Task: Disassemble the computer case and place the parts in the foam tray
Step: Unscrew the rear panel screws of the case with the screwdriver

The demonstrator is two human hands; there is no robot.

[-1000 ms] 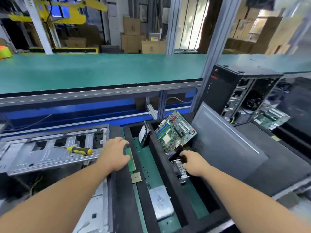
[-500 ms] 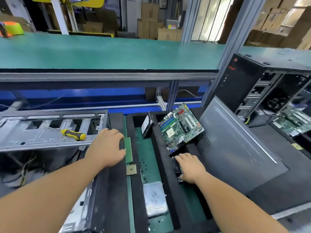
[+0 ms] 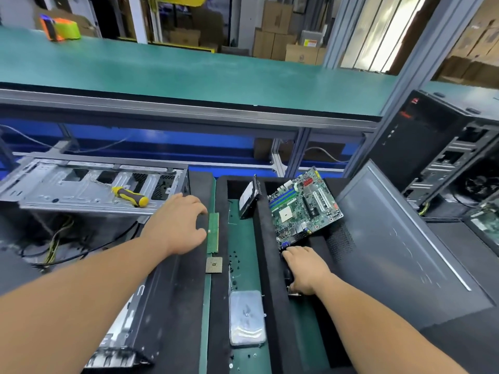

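1. left hand (image 3: 176, 224): fingers spread and loosely bent, tips on the foam tray (image 3: 194, 279) wall, gripping nothing; green ram stick (image 3: 213, 232) lies just past the fingertips, square cpu chip (image 3: 214, 265) a bit nearer the wrist side.
2. right hand (image 3: 303, 271): fingers curled down over a dark finned part in the tray slot; grip looks closed on it, part mostly hidden.
3. motherboard (image 3: 303, 205): green pcb w/ blue slots, tilted, just ahead of right fingertips.
4. computer case (image 3: 89, 184): bare grey metal frame, left of left hand; yellow/black screwdriver (image 3: 130, 196) lies on it.
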